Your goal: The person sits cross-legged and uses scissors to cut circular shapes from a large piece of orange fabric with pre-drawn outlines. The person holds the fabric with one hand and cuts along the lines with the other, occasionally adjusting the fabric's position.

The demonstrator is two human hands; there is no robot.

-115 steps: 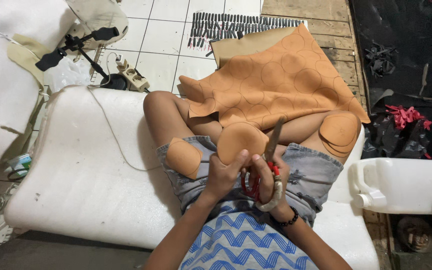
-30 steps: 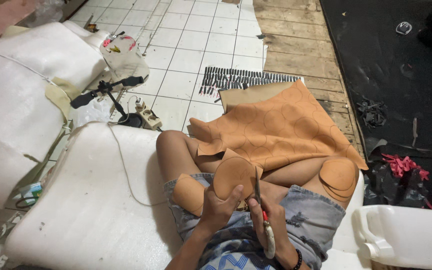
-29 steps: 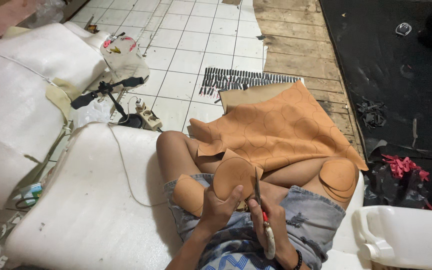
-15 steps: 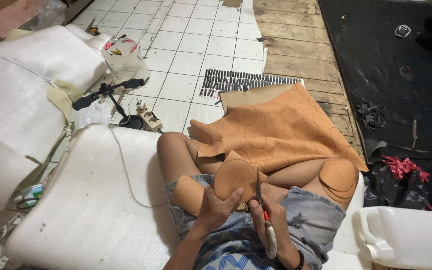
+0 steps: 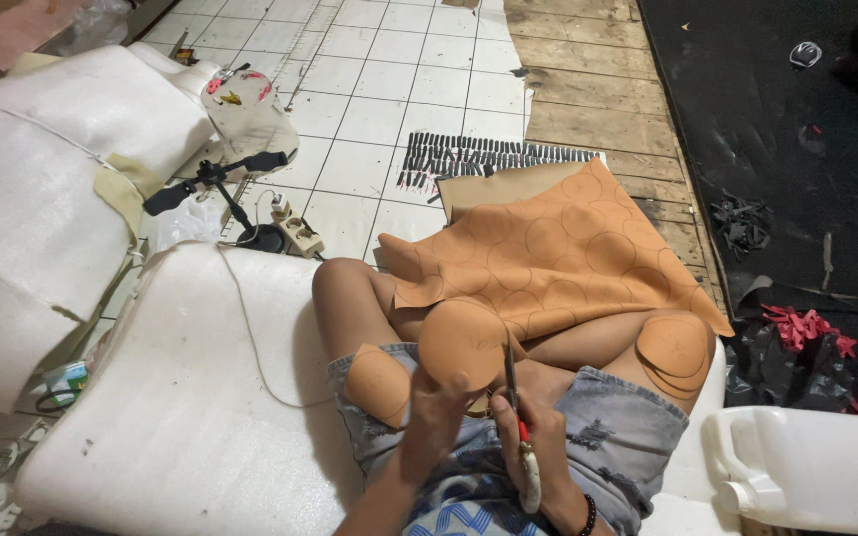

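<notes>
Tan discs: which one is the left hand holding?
The disc at the sheet's edge, pinched by the left hand; the other discs lie loose on the thighs.

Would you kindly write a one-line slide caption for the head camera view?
Seated person's left hand holds a tan disc while the right hand cuts it with scissors, marked tan sheet across the knees.

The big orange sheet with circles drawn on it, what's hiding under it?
The orange sheet drapes over the person's legs; a flat brown board pokes out beneath its far edge, lying on the tiled floor. How far the board runs underneath is covered.
</notes>
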